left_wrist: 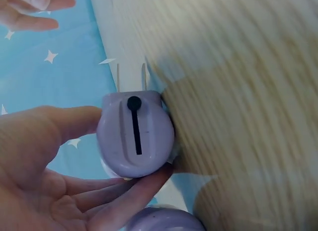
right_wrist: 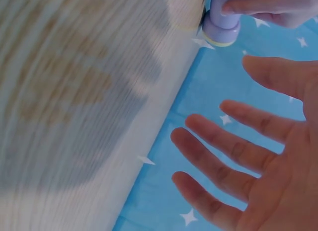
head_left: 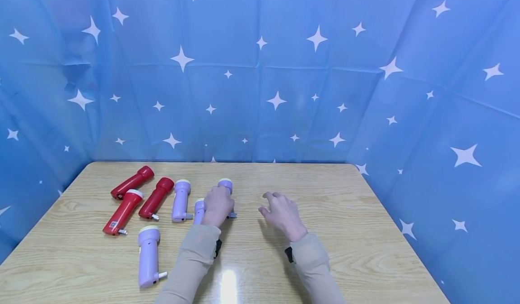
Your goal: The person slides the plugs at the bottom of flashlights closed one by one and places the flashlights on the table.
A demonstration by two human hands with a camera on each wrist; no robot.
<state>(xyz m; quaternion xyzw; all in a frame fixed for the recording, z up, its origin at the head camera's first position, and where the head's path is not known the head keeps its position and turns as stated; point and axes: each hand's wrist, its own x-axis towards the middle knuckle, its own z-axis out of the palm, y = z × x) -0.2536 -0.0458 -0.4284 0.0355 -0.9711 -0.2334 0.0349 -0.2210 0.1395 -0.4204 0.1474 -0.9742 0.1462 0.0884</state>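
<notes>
My left hand [head_left: 218,204] holds a light purple flashlight [left_wrist: 135,136] near the middle of the table, thumb on one side and fingers around the other. Its end face, with a black slotted slider and two metal plug prongs, points at the camera in the left wrist view. The pale-rimmed head of that flashlight points toward the back of the table. Just left of this hand is a second purple flashlight [head_left: 199,208], partly hidden by it. My right hand [head_left: 282,211] hovers over the table to the right, fingers spread and palm bare in the right wrist view.
Further left are a purple flashlight [head_left: 180,201] and, nearer the front, another purple flashlight [head_left: 149,256]. Beyond them lie three red ones, including a red flashlight [head_left: 123,213] with a white rim. A blue star-patterned curtain [head_left: 260,83] hangs behind the wooden table [head_left: 365,250].
</notes>
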